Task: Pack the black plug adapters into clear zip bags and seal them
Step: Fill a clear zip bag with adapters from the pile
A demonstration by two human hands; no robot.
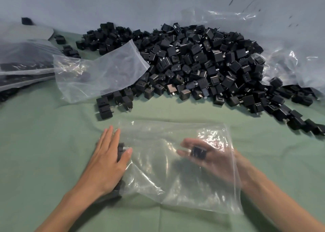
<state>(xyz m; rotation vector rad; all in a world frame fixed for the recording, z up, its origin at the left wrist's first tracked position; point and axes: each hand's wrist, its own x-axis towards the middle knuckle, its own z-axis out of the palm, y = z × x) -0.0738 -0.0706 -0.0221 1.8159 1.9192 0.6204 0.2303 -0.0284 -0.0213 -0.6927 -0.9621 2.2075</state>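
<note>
A clear zip bag lies on the green cloth in front of me. My right hand is inside the bag, blurred behind the plastic, and holds a black plug adapter in its fingers. My left hand lies flat with straight fingers on the bag's left end, pressing on several dark adapters beneath it. A big heap of black plug adapters covers the back of the table.
Another clear zip bag lies open at the heap's left edge. Filled bags are stacked at the far left. Crumpled clear plastic sits at the back right. Loose adapters trail along the right edge of the green cloth.
</note>
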